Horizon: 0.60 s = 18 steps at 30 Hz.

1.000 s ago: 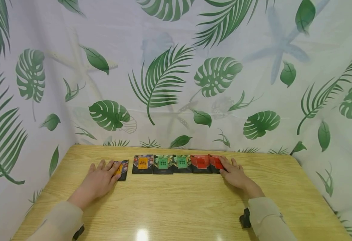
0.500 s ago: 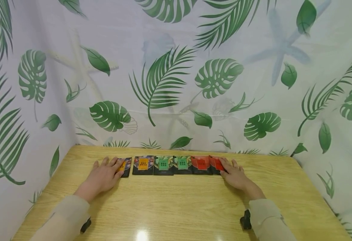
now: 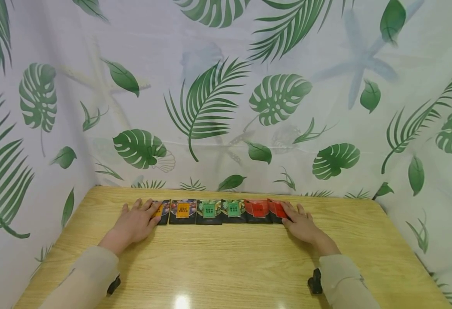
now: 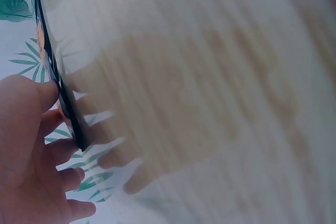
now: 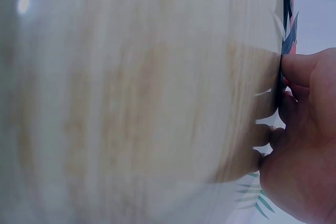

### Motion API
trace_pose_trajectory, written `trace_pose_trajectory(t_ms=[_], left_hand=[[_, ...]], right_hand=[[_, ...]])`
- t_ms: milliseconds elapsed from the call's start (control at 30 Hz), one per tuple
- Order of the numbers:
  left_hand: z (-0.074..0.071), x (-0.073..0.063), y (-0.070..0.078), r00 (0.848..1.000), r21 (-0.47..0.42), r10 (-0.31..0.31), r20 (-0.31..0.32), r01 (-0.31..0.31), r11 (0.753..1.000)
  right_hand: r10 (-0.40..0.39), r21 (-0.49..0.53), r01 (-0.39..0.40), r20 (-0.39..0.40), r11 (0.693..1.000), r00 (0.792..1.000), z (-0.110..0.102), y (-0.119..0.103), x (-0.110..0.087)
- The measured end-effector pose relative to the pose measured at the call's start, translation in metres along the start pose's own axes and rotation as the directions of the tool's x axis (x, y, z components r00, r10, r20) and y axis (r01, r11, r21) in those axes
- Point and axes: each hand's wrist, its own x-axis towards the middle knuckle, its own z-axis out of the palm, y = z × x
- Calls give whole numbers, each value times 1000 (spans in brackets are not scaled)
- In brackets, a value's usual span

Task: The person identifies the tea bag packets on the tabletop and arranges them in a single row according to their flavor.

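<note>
Several flat food packets lie in a row along the back of the table. My left hand [image 3: 132, 224] rests on the leftmost packet [image 3: 165, 211], orange-labelled, its fingers spread and covering the left part. Just right of it is another orange-labelled packet [image 3: 182, 211], then two green-labelled packets [image 3: 209, 212] and a red packet [image 3: 257, 211]. At the row's right end, my right hand [image 3: 304, 225] touches the last red packet [image 3: 276, 209] and hides its right side. In the left wrist view, thumb and index finger meet the packet [image 4: 67, 106], seen edge-on.
The wood-grain table [image 3: 218, 262] is bounded by a leaf-patterned cloth [image 3: 226, 107] behind and at both sides. A black wrist device [image 3: 315, 281] shows by the right sleeve, another [image 3: 113, 285] by the left.
My left hand has slid the leftmost packet right and away from me, bringing it up beside the second orange-labelled packet, roughly in line. The right hand stays in place.
</note>
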Motion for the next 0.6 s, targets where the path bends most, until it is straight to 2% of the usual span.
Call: trace_pose_trajectory(t_ms=[600], left_hand=[[4,2,-2,1000,-20,3,-4,-3,1000]], right_hand=[[5,27,-5,6,1000,1000,-2,0,-1]])
